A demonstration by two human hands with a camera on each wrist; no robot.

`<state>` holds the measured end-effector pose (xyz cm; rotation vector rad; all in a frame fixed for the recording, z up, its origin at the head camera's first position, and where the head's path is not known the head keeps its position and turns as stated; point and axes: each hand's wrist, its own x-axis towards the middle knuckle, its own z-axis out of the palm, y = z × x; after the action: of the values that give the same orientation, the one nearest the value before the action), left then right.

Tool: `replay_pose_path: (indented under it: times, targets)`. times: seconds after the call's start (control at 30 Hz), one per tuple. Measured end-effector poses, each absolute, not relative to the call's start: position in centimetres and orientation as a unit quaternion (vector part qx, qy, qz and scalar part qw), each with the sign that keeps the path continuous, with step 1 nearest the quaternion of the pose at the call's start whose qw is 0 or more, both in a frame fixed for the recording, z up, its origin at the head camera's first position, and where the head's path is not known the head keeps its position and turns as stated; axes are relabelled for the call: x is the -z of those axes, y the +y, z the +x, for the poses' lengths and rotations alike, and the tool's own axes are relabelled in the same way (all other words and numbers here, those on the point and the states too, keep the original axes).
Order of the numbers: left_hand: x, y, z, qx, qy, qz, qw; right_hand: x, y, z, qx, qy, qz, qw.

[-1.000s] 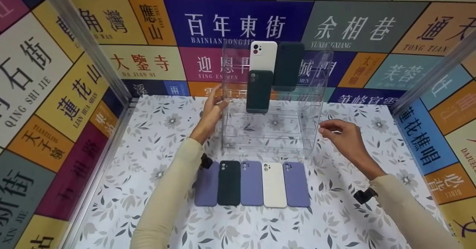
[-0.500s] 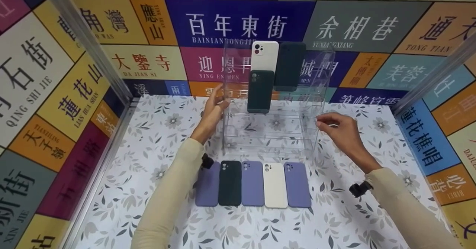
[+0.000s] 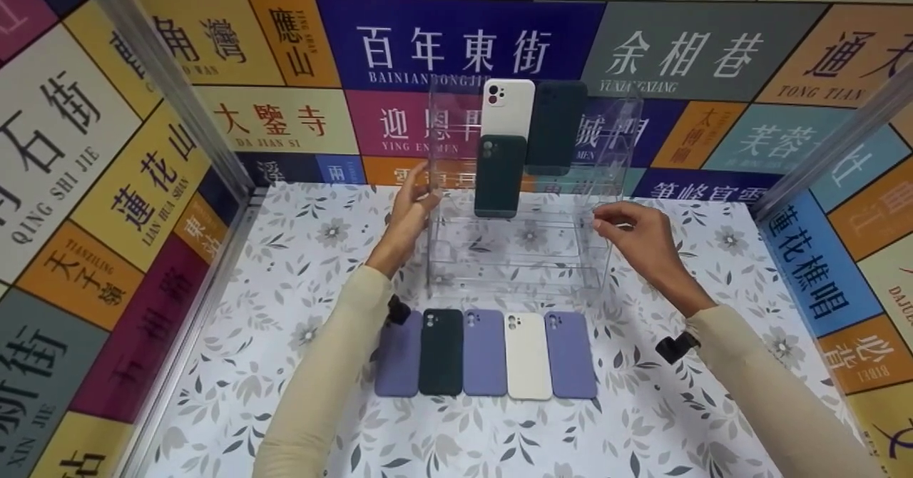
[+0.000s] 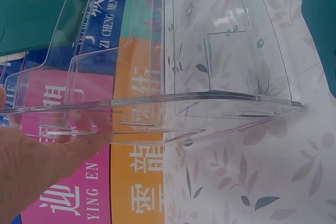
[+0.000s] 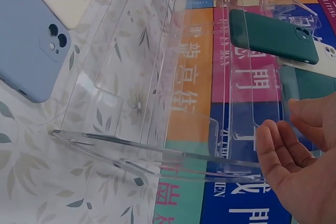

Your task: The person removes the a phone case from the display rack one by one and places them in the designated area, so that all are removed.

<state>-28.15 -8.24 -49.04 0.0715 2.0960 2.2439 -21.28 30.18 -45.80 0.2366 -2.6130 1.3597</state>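
A clear acrylic display stand (image 3: 431, 250) with stepped shelves stands upright near the back wall. My left hand (image 3: 410, 210) holds its left side panel, with fingers behind the edge; part of this hand (image 4: 42, 166) shows in the left wrist view. My right hand (image 3: 642, 235) is by the stand's right side, fingers loosely curled. In the right wrist view a gap shows between its thumb (image 5: 307, 111) and fingers, with nothing held. On the stand's upper shelf are a white phone case (image 3: 508, 110) and a dark green one (image 3: 560, 128). Another dark green case (image 3: 499, 178) sits one step lower.
In front of the stand several phone cases lie side by side: a purple case (image 3: 397, 360), a dark green case (image 3: 441, 353), another purple case (image 3: 485, 353), a white case (image 3: 528, 357) and a last purple case (image 3: 570, 357). The floral-patterned table (image 3: 285, 271) is walled by colourful lettered panels.
My right hand has moved left and slightly up, closer in over the stand's right side. The left hand, the stand and the phone cases stay in place.
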Motion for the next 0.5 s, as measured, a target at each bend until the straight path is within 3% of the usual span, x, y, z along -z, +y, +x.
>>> replay_pose_path:
  times: [0.5]
  targets:
    - [49.2,-8.4,-28.2,-0.731,0.680,0.022,0.040,44.9,27.2,-23.0,-0.479,-0.869,0.090,0.081]
